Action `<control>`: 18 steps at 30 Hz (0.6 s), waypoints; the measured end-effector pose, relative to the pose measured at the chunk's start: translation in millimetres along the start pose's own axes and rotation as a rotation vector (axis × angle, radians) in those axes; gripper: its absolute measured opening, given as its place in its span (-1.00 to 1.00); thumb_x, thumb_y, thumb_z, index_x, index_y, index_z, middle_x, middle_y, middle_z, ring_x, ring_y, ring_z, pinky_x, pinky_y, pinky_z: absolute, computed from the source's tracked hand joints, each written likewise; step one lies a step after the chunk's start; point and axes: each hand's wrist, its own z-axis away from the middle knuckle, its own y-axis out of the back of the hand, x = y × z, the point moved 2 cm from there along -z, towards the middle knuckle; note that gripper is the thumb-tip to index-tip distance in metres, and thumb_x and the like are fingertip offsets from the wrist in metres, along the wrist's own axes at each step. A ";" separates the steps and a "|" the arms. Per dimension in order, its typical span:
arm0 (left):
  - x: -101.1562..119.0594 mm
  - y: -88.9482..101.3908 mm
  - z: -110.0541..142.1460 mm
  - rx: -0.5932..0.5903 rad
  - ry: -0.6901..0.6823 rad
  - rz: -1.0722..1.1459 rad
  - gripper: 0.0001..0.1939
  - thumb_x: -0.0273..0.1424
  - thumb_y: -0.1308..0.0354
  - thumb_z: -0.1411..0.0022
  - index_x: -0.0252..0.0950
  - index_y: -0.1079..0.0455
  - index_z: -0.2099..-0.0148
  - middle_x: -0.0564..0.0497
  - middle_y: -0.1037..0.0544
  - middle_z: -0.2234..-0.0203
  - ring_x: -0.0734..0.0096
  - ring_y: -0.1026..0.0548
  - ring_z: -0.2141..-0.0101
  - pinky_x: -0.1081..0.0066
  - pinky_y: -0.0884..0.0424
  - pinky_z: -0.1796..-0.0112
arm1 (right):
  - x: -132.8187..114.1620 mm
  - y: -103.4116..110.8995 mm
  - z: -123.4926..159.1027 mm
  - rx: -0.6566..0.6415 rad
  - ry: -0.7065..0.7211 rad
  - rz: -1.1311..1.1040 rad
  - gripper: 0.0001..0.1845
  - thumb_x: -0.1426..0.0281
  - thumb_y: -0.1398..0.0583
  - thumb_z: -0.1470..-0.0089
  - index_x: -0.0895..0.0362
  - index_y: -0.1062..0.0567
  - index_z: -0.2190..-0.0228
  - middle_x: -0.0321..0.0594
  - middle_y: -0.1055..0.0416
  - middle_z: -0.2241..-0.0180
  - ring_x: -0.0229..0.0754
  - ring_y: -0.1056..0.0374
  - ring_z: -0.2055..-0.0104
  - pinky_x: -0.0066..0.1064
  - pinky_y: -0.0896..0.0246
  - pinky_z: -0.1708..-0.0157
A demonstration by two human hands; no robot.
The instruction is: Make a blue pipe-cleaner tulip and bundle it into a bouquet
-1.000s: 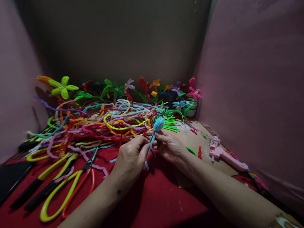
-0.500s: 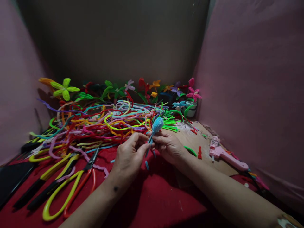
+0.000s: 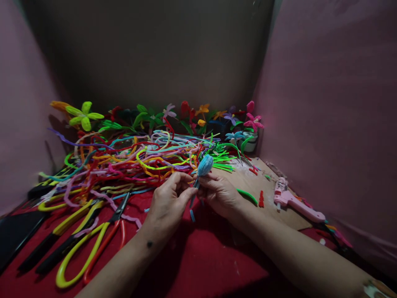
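Note:
A light blue pipe-cleaner flower bud (image 3: 205,165) is held up between my two hands, tilted a little to the right. My left hand (image 3: 173,198) pinches its thin twisted stem ends from the left. Just under the bud, the fingers of my right hand (image 3: 218,192) close on the stem base from the right. Loose blue stem ends hang below the fingertips. A short blue pipe-cleaner scrap (image 3: 192,215) lies on the red cloth (image 3: 204,256) beneath. Part of the stem is hidden behind my fingers.
A tangled heap of coloured pipe cleaners (image 3: 124,159) spreads behind my left hand. Scissors (image 3: 102,236) and yellow-black pliers (image 3: 66,231) lie at left. On the cardboard at right rests a pink glue gun (image 3: 297,203). Finished pipe-cleaner flowers (image 3: 85,116) line the back.
The blue bud has tilted and dipped slightly, turning a little in my fingers. Both hands keep their grip and stay nearly in place.

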 end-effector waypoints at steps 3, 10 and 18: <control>1.1 -0.2 -0.8 -0.008 0.026 0.016 -0.81 -0.36 -0.14 0.02 -0.30 -0.31 0.30 0.06 -0.47 0.47 0.44 -0.43 0.43 0.43 -0.35 0.36 | 2.4 2.1 -0.7 0.003 0.014 0.004 -0.84 0.39 -0.29 0.18 0.22 -0.53 0.47 -0.31 -0.36 0.59 -0.42 -0.17 0.63 -0.53 -0.01 0.60; 5.1 -0.8 -1.9 -0.087 0.116 0.064 -0.78 -0.30 -0.18 0.05 -0.33 -0.38 0.34 0.03 -0.51 0.46 0.41 -0.45 0.42 0.41 -0.36 0.34 | 2.5 1.8 0.7 0.038 -0.010 -0.090 -0.87 0.44 -0.32 0.26 0.20 -0.51 0.54 -0.34 -0.35 0.61 -0.43 -0.14 0.62 -0.54 -0.01 0.60; 12.0 -10.2 1.6 -0.221 0.235 0.379 -0.78 -0.30 -0.14 -0.03 -0.36 -0.43 0.32 0.04 -0.50 0.57 0.52 -0.41 0.54 0.50 -0.34 0.44 | 2.6 -6.5 5.3 -0.004 -0.020 -0.088 -0.84 0.38 -0.32 0.23 0.19 -0.49 0.52 -0.37 -0.33 0.63 -0.40 -0.17 0.64 -0.54 -0.06 0.66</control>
